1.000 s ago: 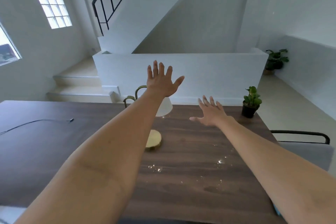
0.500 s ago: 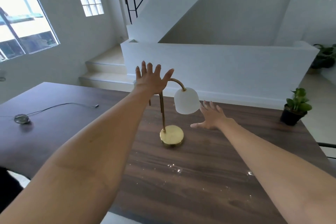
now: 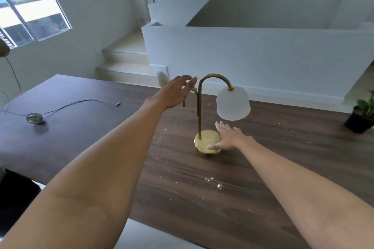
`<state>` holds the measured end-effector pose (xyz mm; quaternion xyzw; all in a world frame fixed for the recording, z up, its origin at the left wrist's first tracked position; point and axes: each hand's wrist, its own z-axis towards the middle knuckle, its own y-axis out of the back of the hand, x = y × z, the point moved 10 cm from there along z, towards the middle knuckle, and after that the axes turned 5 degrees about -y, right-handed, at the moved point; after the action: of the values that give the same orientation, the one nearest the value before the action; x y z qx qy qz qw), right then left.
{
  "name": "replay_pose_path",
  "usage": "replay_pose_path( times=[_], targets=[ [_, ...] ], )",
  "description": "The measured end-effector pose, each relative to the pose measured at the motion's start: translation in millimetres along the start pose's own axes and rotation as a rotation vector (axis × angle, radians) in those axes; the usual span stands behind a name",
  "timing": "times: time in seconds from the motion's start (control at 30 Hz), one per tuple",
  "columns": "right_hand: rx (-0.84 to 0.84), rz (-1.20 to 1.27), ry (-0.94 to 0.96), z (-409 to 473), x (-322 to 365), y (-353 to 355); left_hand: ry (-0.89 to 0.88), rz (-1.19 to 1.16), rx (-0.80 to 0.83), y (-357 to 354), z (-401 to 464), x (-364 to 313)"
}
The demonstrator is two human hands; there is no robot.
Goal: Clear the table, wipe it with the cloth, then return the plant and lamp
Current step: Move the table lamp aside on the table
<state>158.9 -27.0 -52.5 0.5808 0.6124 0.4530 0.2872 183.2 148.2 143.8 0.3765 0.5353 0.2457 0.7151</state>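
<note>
— Position of the lamp [image 3: 214, 115]?
— Upright on the dark wooden desk [image 3: 202, 198], about mid-width and nearer the far edge than the near one. Round brass base [image 3: 206, 140] flat on the surface, thin brass stem rising to a curved neck, frosted white shade [image 3: 233, 103] hanging mouth-down to the right of the stem.

— Left hand [image 3: 176, 92]?
— Raised beside the curve of the neck, fingers spread and lightly bent, fingertips just short of the brass. It grips nothing.

— Right hand [image 3: 227, 137]?
— Low, under the shade, fingers extended and apart. The thumb lies over the right side of the base; whether it presses on the metal cannot be told. Nothing is closed in it.

— The plant [image 3: 362, 115]?
— In a black pot at the far right corner of the desk, partly cut by the frame, well apart from the lamp.

— Condition of the surface?
— White crumbs [image 3: 213, 182] scattered in front of and around the base.

— Anything else on the desk?
— Toward the left edge, a small round metallic object [image 3: 34, 118] with a thin dark cable [image 3: 85, 101] running from it, its free end lying on the wood.

— The cloth?
— Not seen.
</note>
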Motion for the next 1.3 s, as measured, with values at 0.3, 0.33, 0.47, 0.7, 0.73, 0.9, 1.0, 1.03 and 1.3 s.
replay_pose_path(
  times=[0.3, 0.33, 0.47, 0.7, 0.73, 0.9, 1.0, 1.03, 1.3],
  targets=[
    [-0.004, 0.131, -0.081, 6, 7, -36, -0.090, -0.321, -0.035, -16, -8, 7],
    [-0.018, 0.139, -0.087, 7, 8, -36, -0.095, -0.326, -0.043, -16, -7, 7],
    [-0.034, 0.147, -0.117, 9, 15, -39, -0.094, -0.345, -0.045, -22, 0, 7],
    [-0.105, 0.180, -0.171, 14, 18, -41, -0.035, -0.355, -0.032, -23, 10, 7],
    [-0.116, 0.187, -0.170, 14, 18, -39, -0.025, -0.367, -0.031, -23, 12, 7],
    [-0.168, 0.233, -0.169, 11, 15, -36, 0.009, -0.428, -0.050, -25, 18, 11],
    [-0.177, 0.256, -0.172, 11, 13, -35, -0.009, -0.438, -0.025, -27, 22, 10],
    [-0.177, 0.271, -0.172, 11, 13, -35, -0.015, -0.445, -0.010, -27, 23, 9],
    [-0.237, 0.316, -0.229, -3, -11, -16, -0.117, -0.434, 0.038, -28, 41, -26]
  ],
)
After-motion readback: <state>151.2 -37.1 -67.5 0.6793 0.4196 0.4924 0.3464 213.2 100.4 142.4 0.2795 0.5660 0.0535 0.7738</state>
